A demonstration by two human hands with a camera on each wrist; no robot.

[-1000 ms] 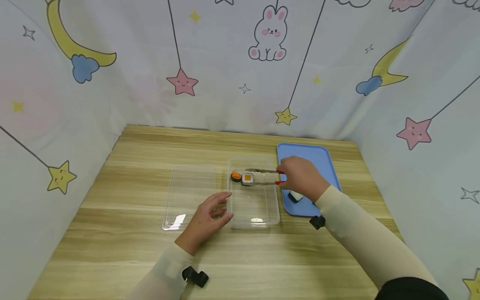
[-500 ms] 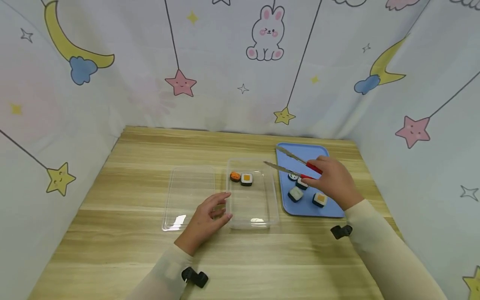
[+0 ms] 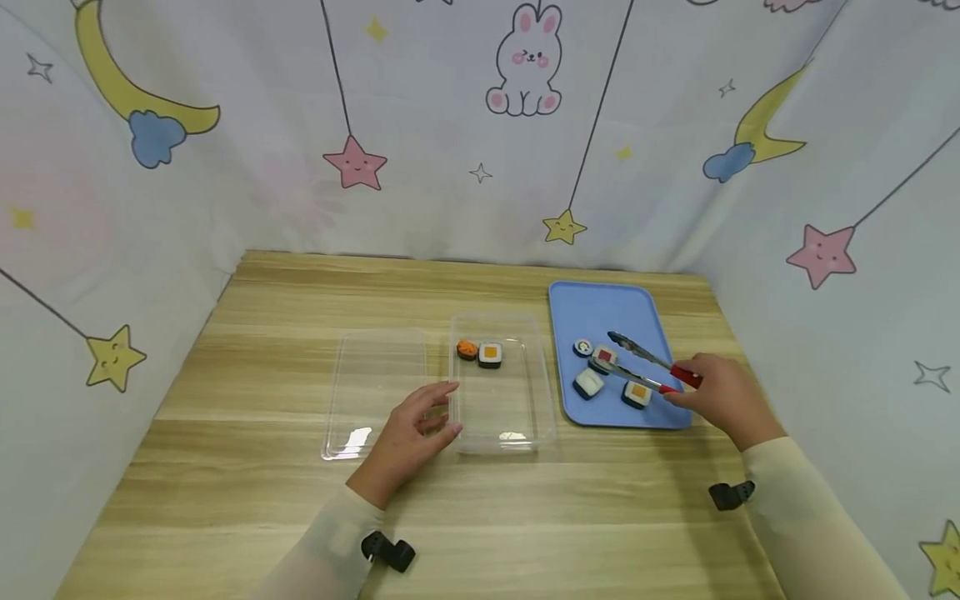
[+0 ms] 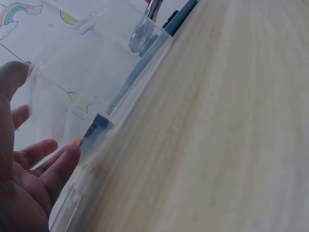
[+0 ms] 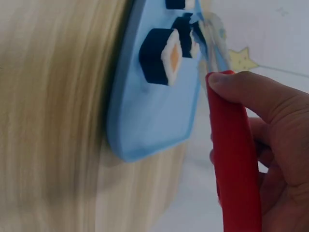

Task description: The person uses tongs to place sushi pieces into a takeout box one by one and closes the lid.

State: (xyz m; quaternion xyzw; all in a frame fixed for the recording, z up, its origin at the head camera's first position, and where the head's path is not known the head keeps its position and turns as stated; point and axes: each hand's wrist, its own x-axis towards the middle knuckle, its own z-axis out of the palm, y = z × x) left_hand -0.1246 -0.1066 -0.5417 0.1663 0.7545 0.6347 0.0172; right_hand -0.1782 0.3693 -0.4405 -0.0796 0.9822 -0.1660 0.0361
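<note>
My right hand [image 3: 723, 400] holds metal tongs with red handles [image 3: 687, 377], also large in the right wrist view. Their spread tips hang over the blue tray [image 3: 600, 307], one beside a sushi roll with a red centre [image 3: 603, 356]. Around it lie a small round roll [image 3: 582, 347], a white-topped piece [image 3: 588, 383] and an orange-centred roll [image 3: 637, 394]. My left hand [image 3: 408, 437] rests with loosely bent fingers at the left wall of a clear plastic box [image 3: 510, 447]. Inside, at the back left, sit an orange-topped sushi [image 3: 467, 350] and another orange-centred roll [image 3: 490, 355].
A clear lid [image 3: 371, 375] lies flat on the wooden table [image 3: 292, 308], left of the box and partly behind my left hand. White cloth [image 3: 435, 217] printed with stars, moons and a rabbit hangs along the back and both sides.
The tongs let go of the orange-centred roll inside the box. My right hand then moved them right and over the tray, tips spread. My left hand stayed at the box.
</note>
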